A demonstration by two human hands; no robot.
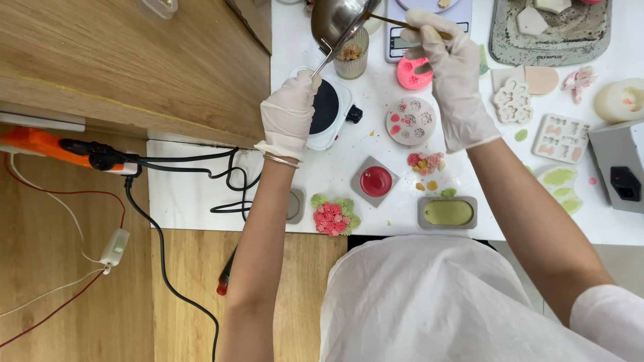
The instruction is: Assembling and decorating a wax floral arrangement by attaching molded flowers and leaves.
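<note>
Left hand (290, 114) tilting ladle (335, 20), handle (320, 64) down-left

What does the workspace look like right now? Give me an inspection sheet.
Surface: white table, speckled with coloured crumbs.
Job's things: metal pot tilted above ribbed glass cup; wooden stick reaches into pot.
Clutter: small hot plate, round mould, pink flower cluster, green oval mould, scale.
Grippers: left hand gloved, gripping pot handle; right hand gloved, holding stick.
Cables: black cables looped off table edge.
Surroundings: wooden floor.
</note>
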